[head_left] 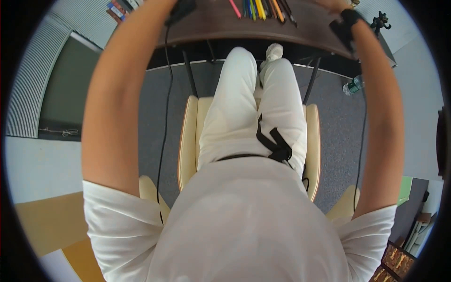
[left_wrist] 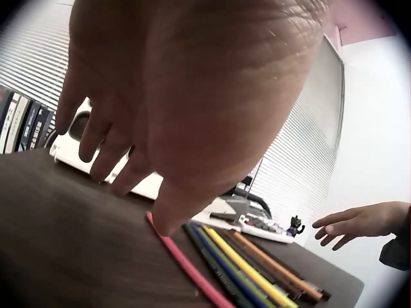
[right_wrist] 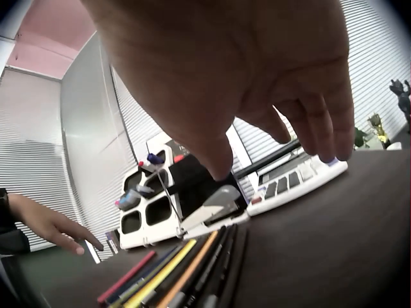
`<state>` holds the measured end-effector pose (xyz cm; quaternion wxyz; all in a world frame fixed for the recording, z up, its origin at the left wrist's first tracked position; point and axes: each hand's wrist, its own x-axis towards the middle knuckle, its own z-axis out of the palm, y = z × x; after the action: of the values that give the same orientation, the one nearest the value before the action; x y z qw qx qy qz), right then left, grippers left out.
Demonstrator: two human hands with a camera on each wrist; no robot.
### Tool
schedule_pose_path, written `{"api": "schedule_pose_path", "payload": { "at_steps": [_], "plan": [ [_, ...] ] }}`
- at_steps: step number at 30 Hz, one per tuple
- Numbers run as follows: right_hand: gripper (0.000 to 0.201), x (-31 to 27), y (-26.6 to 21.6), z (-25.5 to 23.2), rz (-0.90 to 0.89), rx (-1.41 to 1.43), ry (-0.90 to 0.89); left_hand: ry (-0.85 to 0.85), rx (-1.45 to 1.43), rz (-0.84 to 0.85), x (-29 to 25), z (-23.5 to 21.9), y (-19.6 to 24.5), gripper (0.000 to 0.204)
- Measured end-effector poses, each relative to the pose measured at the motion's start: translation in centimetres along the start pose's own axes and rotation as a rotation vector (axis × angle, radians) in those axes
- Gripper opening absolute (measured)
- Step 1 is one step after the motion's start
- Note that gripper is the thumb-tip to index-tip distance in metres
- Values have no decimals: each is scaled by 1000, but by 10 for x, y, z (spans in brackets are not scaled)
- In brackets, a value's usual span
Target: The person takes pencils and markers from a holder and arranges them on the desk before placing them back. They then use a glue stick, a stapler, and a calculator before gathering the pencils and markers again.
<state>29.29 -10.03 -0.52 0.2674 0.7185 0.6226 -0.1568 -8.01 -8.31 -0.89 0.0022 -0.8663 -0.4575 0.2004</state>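
A row of colored pencils (head_left: pixel 261 9) lies side by side on the dark brown desk (head_left: pixel 211 26). The pink pencil (left_wrist: pixel 192 273) is at the left end, a little apart from the others. My left hand (left_wrist: pixel 192 96) hovers over the desk with its fingers loosely extended, holding nothing; its thumb overlaps the tip of the pink pencil in the left wrist view. To the right of the row, my right hand (right_wrist: pixel 237 70) is raised with loose, empty fingers. Its fingertips overlap a white calculator (right_wrist: pixel 298 186) in the right wrist view.
Behind the pencils stand a white organizer (right_wrist: pixel 151 237) with compartments and a white stapler (right_wrist: pixel 209 212). Books (left_wrist: pixel 22 122) are at the left, a small black figurine (head_left: pixel 380 21) at the right. Cables (head_left: pixel 165 103) hang along both arms. A plastic bottle (head_left: pixel 353 85) is on the floor.
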Motion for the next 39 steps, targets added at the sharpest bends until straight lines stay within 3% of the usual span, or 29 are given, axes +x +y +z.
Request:
{"api": "schedule_pose_path", "payload": {
  "at_steps": [1, 2, 3, 4, 5, 6, 8, 12, 17, 20, 22, 23, 24, 25, 26, 27, 28, 29, 32, 36, 39],
  "plan": [
    [78, 44, 27, 51, -224, 290, 481, -42, -83, -19, 26, 23, -10, 78],
    [88, 75, 29, 67, -416, 266, 514, -86, -166, -35, 22, 32, 2, 89],
    [94, -16, -24, 71, -395, 237, 564, 14, -137, -58, 3, 36, 23, 97],
    [99, 21, -31, 94, -288, 404, 534, 56, -198, -46, 22, 58, 19, 98],
    [100, 41, -43, 102, -205, 318, 487, 72, -246, -84, 25, 72, 27, 100],
    [107, 23, -62, 110, -129, 313, 480, 39, -241, -108, 31, 81, 33, 103],
    [109, 11, -78, 114, -176, 377, 485, 105, -263, -58, 12, 78, 52, 102],
    [111, 9, -104, 88, -303, 351, 392, 148, -289, 5, 26, 74, 52, 107],
    [105, -9, -107, 61, -482, 321, 278, 221, -187, 162, 17, 56, 37, 88],
    [93, -5, -87, 31, -606, 266, 254, 204, -179, 288, 20, 38, 14, 77],
    [80, 3, -72, 5, -671, 318, 180, 112, -382, 289, 25, 17, 5, 63],
    [70, 12, -65, 4, -652, 340, 331, 101, -380, 289, 28, 10, 5, 63],
    [61, 21, -63, 1, -671, 321, 497, 184, -447, 260, 30, 5, 11, 58],
    [57, 29, -56, -2, -665, 554, 328, 265, -510, 231, 33, 3, 19, 52],
    [52, 27, -50, -12, -649, 783, 153, 452, -537, 325, 34, 7, 31, 50],
    [52, 29, -46, -14, -645, 798, 150, 551, -547, 466, 40, 14, 42, 56],
    [51, 30, -41, -10, -707, 1014, 88, 568, -433, 596, 47, 22, 53, 67],
    [50, 33, -39, -4, -767, 1235, 20, 516, -391, 655, 47, 23, 67, 74],
    [45, 49, -29, 11, -910, 1487, -135, 381, -267, 762, 47, 18, 90, 74],
    [45, 50, -37, 20, -747, 1448, -76, 294, -265, 811, 65, 20, 91, 73],
    [42, 60, -45, 29, -781, 1450, -85, 211, -256, 817, 58, 21, 76, 73]
  ]
}}
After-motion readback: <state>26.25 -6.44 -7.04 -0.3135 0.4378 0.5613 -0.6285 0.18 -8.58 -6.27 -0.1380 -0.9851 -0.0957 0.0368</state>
